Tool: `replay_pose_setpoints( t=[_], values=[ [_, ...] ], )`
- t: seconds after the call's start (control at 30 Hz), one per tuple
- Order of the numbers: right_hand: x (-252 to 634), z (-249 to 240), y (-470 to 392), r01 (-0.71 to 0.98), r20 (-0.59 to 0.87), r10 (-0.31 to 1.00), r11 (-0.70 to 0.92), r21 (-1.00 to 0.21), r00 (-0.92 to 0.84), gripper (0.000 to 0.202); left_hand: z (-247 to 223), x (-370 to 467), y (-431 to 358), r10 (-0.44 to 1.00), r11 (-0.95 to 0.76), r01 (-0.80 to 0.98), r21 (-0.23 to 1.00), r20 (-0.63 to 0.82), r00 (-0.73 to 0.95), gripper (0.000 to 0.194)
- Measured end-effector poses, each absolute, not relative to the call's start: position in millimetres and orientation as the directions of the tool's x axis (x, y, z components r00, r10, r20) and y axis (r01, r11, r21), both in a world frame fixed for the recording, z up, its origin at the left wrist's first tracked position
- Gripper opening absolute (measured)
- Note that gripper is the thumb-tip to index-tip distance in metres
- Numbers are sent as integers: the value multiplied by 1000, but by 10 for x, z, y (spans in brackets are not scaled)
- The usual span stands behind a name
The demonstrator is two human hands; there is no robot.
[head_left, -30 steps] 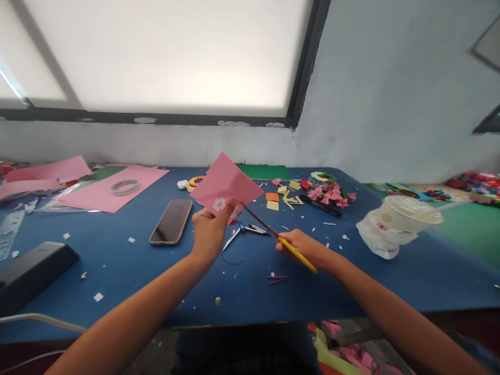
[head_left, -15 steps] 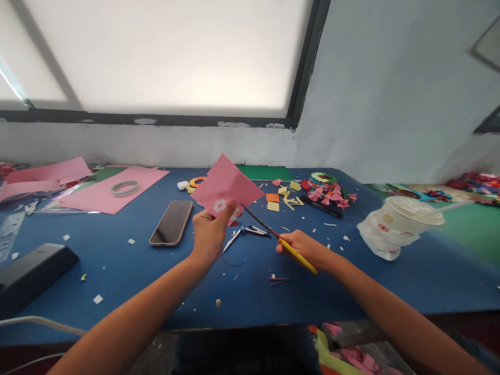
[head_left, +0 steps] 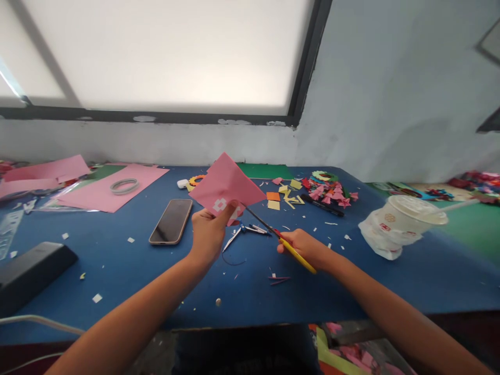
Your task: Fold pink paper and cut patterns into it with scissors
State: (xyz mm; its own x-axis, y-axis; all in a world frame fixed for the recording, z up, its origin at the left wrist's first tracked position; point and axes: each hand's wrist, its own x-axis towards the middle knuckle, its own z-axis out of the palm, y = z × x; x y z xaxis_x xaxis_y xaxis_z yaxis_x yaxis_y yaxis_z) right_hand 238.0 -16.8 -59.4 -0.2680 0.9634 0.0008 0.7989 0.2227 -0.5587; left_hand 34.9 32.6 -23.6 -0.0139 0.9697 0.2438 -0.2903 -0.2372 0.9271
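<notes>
Pink paper (head_left: 228,182) with small white marks near its lower corner is pinched in my left hand (head_left: 211,232), thumb on top, above the blue table. My right hand (head_left: 302,246) is wrapped round the yellow handle of the scissors (head_left: 266,225). The scissor blades reach up and left to the paper's lower right edge, beside my left thumb. Whether the blades are around the paper is too small to tell. Beneath the paper, a compass (head_left: 242,230) lies on the table.
A phone (head_left: 171,222) lies left of my left hand. Pink sheets (head_left: 99,195) with a tape ring (head_left: 124,186) are farther left. Behind my right hand are a black marker (head_left: 322,205) and paper flowers (head_left: 332,192). A lidded cup (head_left: 402,221) stands right, a dark box (head_left: 37,273) left.
The pink paper has turned and tilted slightly in my left hand. Both hands keep nearly the same place and hold.
</notes>
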Motion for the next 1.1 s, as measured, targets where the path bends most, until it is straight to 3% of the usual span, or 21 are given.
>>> replay_pose_setpoints(
  t=[0.8,1.1],
  values=[
    [2375,-602,-177,801,37,964,241,-548,-264,38,-182,317,281,972,-215,-286,934,234,36,20],
    [2366,-610,-187,763,30,959,243,-599,-281,31,-179,332,282,973,-209,-292,933,229,35,21]
  ],
)
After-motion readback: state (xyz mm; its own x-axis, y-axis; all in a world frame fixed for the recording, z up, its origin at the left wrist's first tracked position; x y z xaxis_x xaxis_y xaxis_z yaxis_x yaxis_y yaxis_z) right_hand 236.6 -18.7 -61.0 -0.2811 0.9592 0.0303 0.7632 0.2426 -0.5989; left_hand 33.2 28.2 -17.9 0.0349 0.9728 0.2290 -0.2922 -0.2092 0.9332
